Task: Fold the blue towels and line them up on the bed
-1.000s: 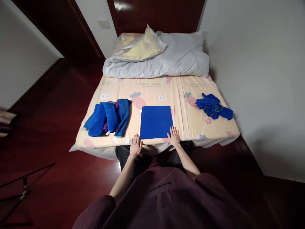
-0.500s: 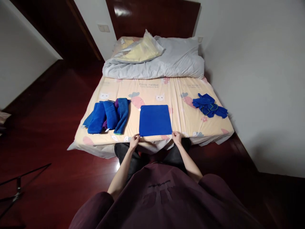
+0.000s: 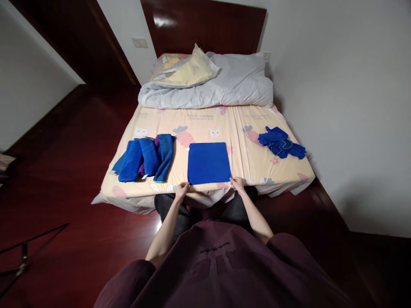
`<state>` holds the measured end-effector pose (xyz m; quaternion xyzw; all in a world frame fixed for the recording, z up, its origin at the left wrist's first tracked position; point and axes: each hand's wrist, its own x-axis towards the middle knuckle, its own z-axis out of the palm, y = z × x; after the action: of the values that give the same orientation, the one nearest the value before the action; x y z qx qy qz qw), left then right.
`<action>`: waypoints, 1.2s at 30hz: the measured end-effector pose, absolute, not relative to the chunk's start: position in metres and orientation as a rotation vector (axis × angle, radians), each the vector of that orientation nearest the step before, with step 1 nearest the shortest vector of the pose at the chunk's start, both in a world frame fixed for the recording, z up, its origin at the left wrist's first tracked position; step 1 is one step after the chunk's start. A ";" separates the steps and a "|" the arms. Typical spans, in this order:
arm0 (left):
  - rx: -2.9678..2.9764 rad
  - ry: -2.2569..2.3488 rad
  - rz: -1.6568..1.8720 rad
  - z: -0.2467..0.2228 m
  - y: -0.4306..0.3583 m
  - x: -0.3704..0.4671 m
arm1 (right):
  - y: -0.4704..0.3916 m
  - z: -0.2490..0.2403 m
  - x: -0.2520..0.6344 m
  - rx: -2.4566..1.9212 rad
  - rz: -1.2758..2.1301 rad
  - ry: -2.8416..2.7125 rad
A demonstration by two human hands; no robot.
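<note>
Person at the near edge of a bed [image 3: 244, 169], seen from the head. A square blue cloth [image 3: 209, 163] lies flat on the bed, close to its near edge and between the two hands, with a small white tag [image 3: 188, 149] at its far left corner. The left hand [image 3: 181, 191] is at the near left corner of the cloth, thumb and fingers drawn together and pinching the fabric there. The right hand [image 3: 237, 185] is at the near right corner, its fingers likewise pinching the fabric; the exact placing of each fingertip is too small to tell.

To the left of the square, and apart from it, rolled blue cloths [image 3: 131, 161] lie side by side with a purple cloth [image 3: 141, 169] partly visible among them; the rightmost roll [image 3: 165, 158] has a green edge at its near end. To the right, well apart from the square, lies a crumpled blue heap [image 3: 279, 142] with thin green edging. Across the far part of the bed, a grey quilt [image 3: 239, 81] lies bunched before the dark wooden headboard [image 3: 205, 28].
</note>
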<state>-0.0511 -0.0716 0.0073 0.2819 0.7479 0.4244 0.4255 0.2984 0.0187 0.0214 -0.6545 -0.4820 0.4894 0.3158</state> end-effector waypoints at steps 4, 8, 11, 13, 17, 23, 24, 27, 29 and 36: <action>0.673 1.849 1.092 0.002 -0.070 -0.051 | 0.019 0.018 0.302 -1.733 1.356 -1.242; 0.635 1.808 1.119 0.001 -0.072 -0.048 | 0.018 0.015 0.303 -1.744 1.369 -1.227; 0.625 1.812 1.133 0.000 -0.075 -0.048 | 0.016 0.014 0.303 -1.759 1.360 -1.212; 0.663 1.854 1.140 -0.001 -0.078 -0.050 | 0.014 0.015 0.303 -1.770 1.360 -1.196; 0.750 1.968 1.091 -0.004 -0.092 -0.053 | 0.004 0.017 0.307 -1.795 1.364 -1.168; 0.658 1.920 1.092 -0.012 -0.116 -0.048 | -0.012 0.016 0.317 -1.852 1.384 -1.147; 0.649 1.911 1.107 -0.013 -0.118 -0.047 | -0.013 0.015 0.318 -1.854 1.387 -1.148; 0.720 1.858 1.149 -0.014 -0.120 -0.046 | -0.014 0.014 0.318 -1.843 1.393 -1.165; 0.806 1.792 1.186 -0.012 -0.119 -0.046 | -0.014 0.013 0.318 -1.827 1.392 -1.183; 1.031 1.705 1.160 0.002 -0.113 -0.051 | -0.016 0.006 0.322 -1.546 1.277 -1.329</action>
<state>-0.0506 -0.1131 0.0016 0.4088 0.6759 0.4598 0.4057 0.3222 -0.0156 0.0058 -0.5998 -0.5154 0.4952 0.3598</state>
